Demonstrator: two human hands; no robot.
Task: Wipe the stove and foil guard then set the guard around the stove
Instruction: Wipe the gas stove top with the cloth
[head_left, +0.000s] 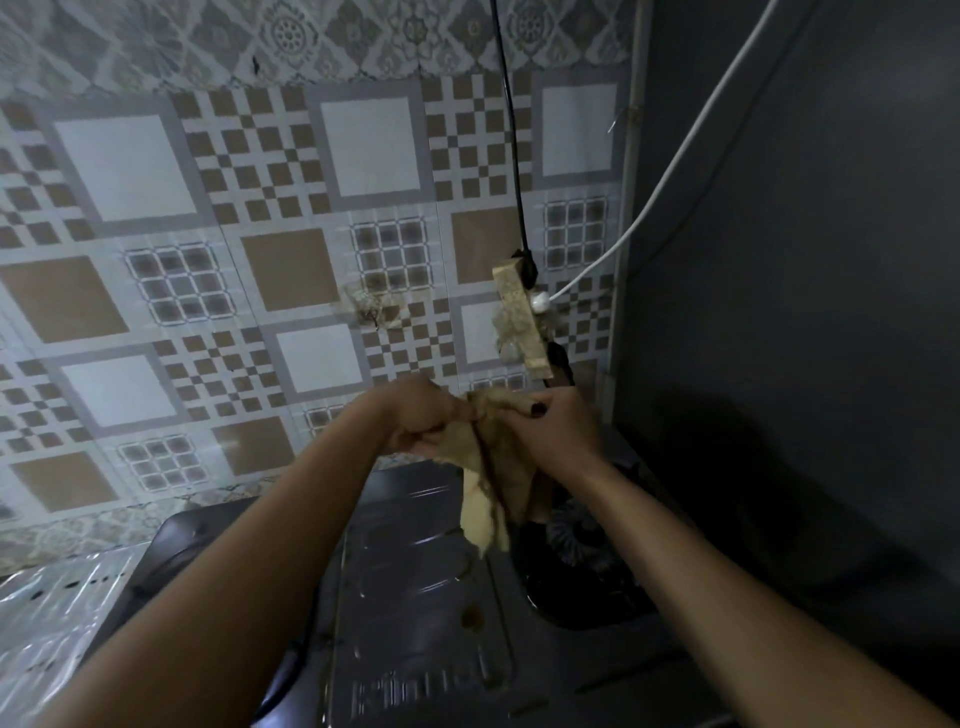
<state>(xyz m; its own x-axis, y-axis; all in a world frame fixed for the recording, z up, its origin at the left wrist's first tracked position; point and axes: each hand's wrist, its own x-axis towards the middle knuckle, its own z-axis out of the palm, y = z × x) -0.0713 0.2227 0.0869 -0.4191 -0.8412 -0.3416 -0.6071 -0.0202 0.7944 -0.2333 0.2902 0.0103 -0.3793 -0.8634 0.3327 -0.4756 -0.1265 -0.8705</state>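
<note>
My left hand (415, 421) and my right hand (556, 431) are raised in front of the tiled wall, both closed on a beige cloth (488, 493). The cloth is bunched between them and its loose end hangs down over the stove. Below my arms lies the dark metal stove (415, 613), its top shiny with a small brown stain. Its right burner (576, 540) shows under my right wrist. A crinkled silver foil guard (47, 618) lies at the lower left, beside the stove.
A patterned tile wall (260, 234) stands behind the stove. A power strip on a wooden block (519, 312) hangs on it with a black cable (511, 130) and a white cable (675, 161). A dark grey panel (805, 312) closes off the right side.
</note>
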